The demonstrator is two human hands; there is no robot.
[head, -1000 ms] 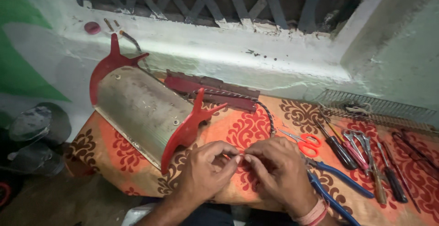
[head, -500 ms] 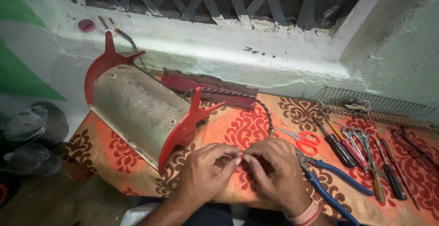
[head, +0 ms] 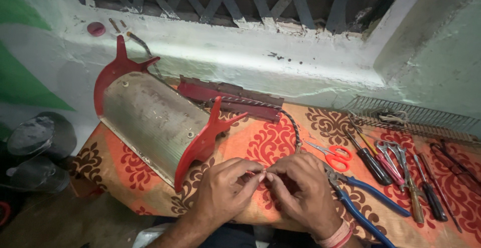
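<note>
My left hand (head: 226,192) and my right hand (head: 300,190) meet fingertip to fingertip over the patterned orange cloth (head: 125,162). Both pinch something small and pale between thumb and forefinger; it is too small to name. A braided cord (head: 293,125) runs from the right hand's side back toward the wall. Just left of my hands lies a curved metal heater reflector (head: 150,122) with red end plates, on its side.
Red-handled scissors (head: 333,153), blue-handled pliers (head: 361,198) and several screwdrivers and pliers (head: 401,170) lie to the right. A red metal strip (head: 230,95) and a wire grille (head: 411,115) rest by the wall. Dark round objects (head: 35,152) sit at the left.
Both hands stay pinched together at the same spot, with only slight finger movement. The view has shifted a little.
</note>
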